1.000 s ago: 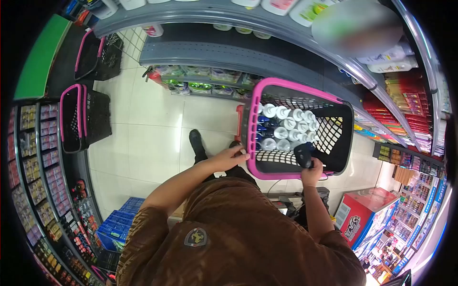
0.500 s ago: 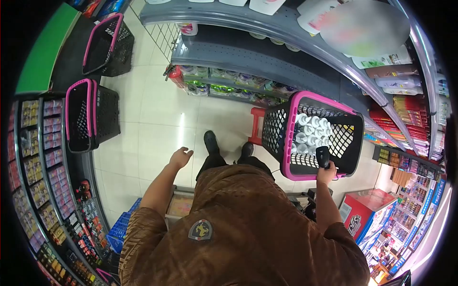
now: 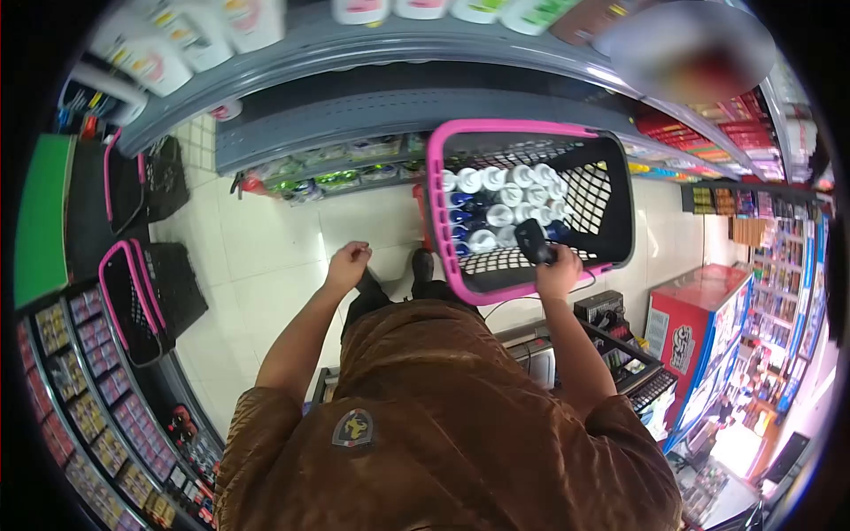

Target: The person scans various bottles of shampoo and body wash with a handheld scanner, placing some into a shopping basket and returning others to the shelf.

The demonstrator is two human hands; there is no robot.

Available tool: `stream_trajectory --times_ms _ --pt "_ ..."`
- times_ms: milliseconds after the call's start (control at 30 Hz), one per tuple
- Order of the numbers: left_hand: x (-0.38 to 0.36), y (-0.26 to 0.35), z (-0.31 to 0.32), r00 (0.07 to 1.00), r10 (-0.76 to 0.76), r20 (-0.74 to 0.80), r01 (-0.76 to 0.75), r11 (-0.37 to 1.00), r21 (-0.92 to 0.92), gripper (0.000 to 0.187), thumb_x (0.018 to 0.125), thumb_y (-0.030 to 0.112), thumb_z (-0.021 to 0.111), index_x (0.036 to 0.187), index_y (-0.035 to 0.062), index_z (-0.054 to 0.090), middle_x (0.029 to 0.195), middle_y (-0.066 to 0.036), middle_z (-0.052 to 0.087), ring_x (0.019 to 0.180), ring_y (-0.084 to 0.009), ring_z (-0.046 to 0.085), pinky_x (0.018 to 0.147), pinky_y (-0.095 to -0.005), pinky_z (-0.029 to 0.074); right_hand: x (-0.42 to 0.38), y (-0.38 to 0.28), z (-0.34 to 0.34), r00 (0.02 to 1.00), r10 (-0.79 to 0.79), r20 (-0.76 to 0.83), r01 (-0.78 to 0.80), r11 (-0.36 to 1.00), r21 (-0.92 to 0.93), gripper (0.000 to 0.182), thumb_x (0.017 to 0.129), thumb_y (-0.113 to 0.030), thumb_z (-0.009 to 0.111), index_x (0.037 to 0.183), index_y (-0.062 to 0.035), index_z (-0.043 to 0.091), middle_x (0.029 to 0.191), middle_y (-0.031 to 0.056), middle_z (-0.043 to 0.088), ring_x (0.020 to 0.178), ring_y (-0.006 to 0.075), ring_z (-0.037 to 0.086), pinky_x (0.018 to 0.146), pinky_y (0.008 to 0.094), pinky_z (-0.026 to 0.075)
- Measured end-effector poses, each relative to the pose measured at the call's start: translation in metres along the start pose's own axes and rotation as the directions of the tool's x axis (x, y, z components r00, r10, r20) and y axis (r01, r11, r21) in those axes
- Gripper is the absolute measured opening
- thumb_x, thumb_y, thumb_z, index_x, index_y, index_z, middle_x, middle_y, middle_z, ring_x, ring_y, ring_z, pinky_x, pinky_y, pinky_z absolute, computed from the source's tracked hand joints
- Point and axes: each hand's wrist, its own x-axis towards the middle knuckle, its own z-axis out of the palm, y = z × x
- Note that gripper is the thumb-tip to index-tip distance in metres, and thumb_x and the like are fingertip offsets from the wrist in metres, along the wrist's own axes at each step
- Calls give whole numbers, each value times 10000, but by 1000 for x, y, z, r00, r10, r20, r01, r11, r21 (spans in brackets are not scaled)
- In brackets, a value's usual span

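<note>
Evidently clasping a black handheld device with the right hand, over the near side of the pink-rimmed basket; holding the left hand, curled, left of it; cannot tell if gripping anything.

Glossy cream floor tiles front a long grey metal shelving unit; white light glares lower right.

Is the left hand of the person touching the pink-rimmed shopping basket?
No, the left hand is apart from the pink-rimmed shopping basket, with tiled floor visible between them.
</note>
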Motion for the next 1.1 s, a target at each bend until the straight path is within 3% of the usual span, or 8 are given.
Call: stream_trajectory --times_ms 167,233,333,433,567,667,833,1100 --pt "-32 174 37 961 264 -81 -275 901 -335 278 954 154 695 1191 11 684 931 -24 720 820 -77 627 744 -262 515 20 -44 -54 959 -101 263 74 991 108 410 750 -264 779 1079 -101 599 949 130 700 991 368 658 1047 533 429" --pt "-51 229 47 921 296 254 -233 940 -251 322 982 155 649 1272 15 639 1145 -54 691 1010 -125 635 853 -288 514 26 -92 -95 881 86 466 -228 939 257 454 774 -302 802 1108 -96 575 896 164 704 944 390 681 907 480 524" --pt "-72 258 85 805 339 487 -40 850 -526 458 962 196 722 1353 33 547 1243 -50 645 1033 -114 612 882 -275 500 16 -131 -124 889 -253 382 21 856 517 590 799 -271 789 1290 -82 521 1028 220 685 997 406 672 837 457 547" --pt "-95 285 107 991 63 122 17 825 -565 447 988 248 681 1343 19 533 1195 -69 650 1050 -135 625 905 -312 513 3 -148 -116 775 -611 163 299 581 757 795 823 -285 776 1489 -76 395 1291 262 592 1121 425 619 943 471 512" --pt "-104 296 65 977 -211 -21 96 527 -844 279 985 254 633 1167 52 570 914 -58 653 881 -191 645 811 -372 552 34 -129 -105 567 -818 92 407 375 833 425 854 -304 776 1198 -80 668 1314 162 633 1192 358 622 1004 445 497" --pt "-128 283 31 981 -183 -57 55 553 -832 231 966 227 625 1110 62 552 788 -34 561 695 -152 556 675 -349 508 68 -100 -32 685 -483 545 -141 646 750 322 881 -346 735 1009 -52 715 871 166 722 851 342 713 753 432 561" --pt "-167 259 15 958 -247 -146 34 604 -796 264 974 242 591 1165 70 531 755 -9 510 648 -130 511 633 -330 465 75 -83 65 230 -523 820 574 754 320 371 806 -402 764 959 -65 762 928 196 744 925 373 723 826 463 572" --pt "-213 224 4 915 -281 -289 -5 709 -705 306 948 202 631 1176 17 546 709 -41 536 595 -161 552 592 -320 499 13 -119 191 -12 -408 913 898 396 189 211 896 -187 670 1039 -104 801 1128 115 762 1071 252 731 830 394 593"
